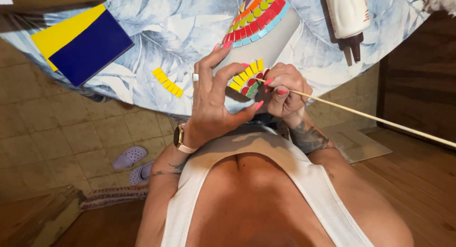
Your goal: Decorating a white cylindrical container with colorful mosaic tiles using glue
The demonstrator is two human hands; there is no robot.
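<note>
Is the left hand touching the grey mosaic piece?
Touching. The head view shows the left hand gripping the grey mosaic piece, fingers wrapped around its edge.

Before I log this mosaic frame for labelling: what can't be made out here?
Head view only:
- Mosaic piece: top cut off by the frame edge; lower part hidden behind the left hand and right hand.
- Wooden stick: tip hidden among the right hand's fingers; far end leaves the frame.
- Glue bottle: upper body cut off.
</note>
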